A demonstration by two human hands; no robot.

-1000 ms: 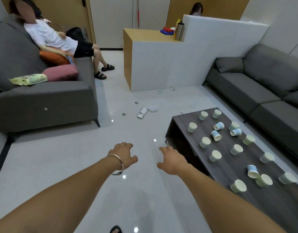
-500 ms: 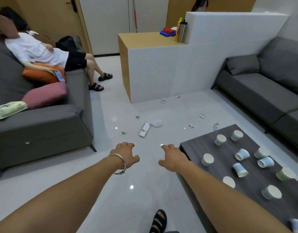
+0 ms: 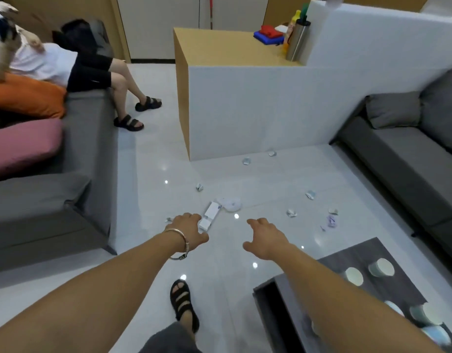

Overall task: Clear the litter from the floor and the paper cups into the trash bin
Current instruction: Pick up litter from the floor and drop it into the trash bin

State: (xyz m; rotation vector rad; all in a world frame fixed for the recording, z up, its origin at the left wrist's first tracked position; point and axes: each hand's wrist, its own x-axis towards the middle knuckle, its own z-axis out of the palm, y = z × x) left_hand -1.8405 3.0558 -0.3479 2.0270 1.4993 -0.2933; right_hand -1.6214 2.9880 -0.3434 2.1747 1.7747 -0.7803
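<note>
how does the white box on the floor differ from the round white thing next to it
The white box is long and rectangular; the round white piece is a flat disc. The box lies nearer the left hand in the view; the round white piece lies beyond it. Both are white litter, side by side on the floor.

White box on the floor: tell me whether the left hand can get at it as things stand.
Probably yes. The left hand is empty, fingers loosely spread; the white box lies on open floor just beyond it, nothing between. The person seems upright, so a bend is likely needed.
</note>
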